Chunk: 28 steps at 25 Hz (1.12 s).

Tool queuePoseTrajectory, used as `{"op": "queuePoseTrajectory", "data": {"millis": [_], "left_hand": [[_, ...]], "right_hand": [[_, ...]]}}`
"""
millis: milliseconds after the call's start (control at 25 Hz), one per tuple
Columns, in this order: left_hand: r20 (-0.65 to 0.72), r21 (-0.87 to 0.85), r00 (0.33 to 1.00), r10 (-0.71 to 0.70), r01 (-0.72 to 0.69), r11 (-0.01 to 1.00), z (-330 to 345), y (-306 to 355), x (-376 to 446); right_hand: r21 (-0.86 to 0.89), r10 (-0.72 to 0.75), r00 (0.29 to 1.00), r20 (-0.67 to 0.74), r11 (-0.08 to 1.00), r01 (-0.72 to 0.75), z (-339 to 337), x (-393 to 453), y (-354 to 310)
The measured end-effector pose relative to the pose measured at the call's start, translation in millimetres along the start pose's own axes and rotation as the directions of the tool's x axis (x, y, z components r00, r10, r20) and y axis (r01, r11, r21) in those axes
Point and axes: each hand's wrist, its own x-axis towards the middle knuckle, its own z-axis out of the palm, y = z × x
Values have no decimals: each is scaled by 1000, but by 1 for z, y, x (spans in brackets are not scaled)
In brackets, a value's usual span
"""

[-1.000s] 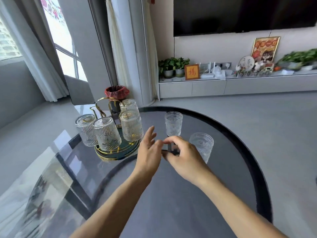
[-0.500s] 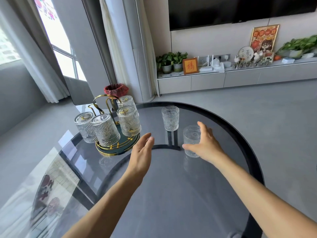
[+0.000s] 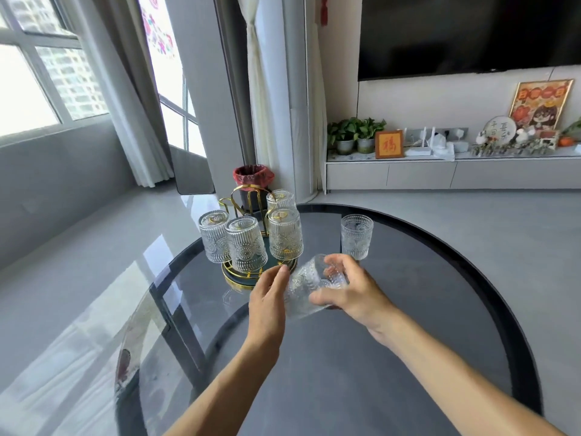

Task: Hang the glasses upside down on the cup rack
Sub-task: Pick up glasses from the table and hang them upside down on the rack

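My right hand (image 3: 350, 292) is wrapped around one glass (image 3: 309, 286), fingers curled over its far side and thumb under the near side; the glass is lifted clear of the table (image 3: 408, 357) and tipped over toward the left, partway to inverted. My left hand (image 3: 269, 295) is spread, fingertips touching or just beside the glass's upper end — contact cannot be confirmed from this view. The rack (image 3: 251, 247) stands just beyond, with four glasses hung upside down on its gold prongs; a bare gold loop shows at the back. One upright glass (image 3: 356, 236) waits on the table to the right, near my right knuckles. Risks, as I judge them: the ribbed glass is held mid-turn by one hand, so a slack grip during the flip could let it slip onto the glass tabletop — breakage of either is plausible. Bringing it in toward the rack, it could knock the nearest hung glass (image 3: 285, 234) and rock or lift it off its prong. The free prongs appear to be at the rear, so I must reach over or around hung glasses; a missed prong would leave the glass unsupported on release. My right wrist could also clip the upright glass in passing. Writing: no brand or label visible on glasses or rack. A small framed plaque (image 3: 389, 144) on the far cabinet bears one gold character on red; the round plate (image 3: 500, 129) beside it carries characters too small to read.
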Motion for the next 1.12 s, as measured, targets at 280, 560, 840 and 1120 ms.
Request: {"op": "queuePoseTrajectory", "data": {"millis": [280,560,840,1120], "left_hand": [[258,-465,962,-88,203,861,-52,21,-10],[-34,-581,996,-85,49,812,-100,38,28],[-190,-685,981,-49,-97,722,-134,39,83],[-308,-578,949,-62,-135,805,-142,49,122]], "right_hand": [[393,-206,977,-64,894,214,72,-16,-30],[43,-224,967,117,974,221,98,42,-78],[-831,-374,921,112,473,293,96,162,-114],[-882,-326,940,100,409,235,104,177,-115]]}}
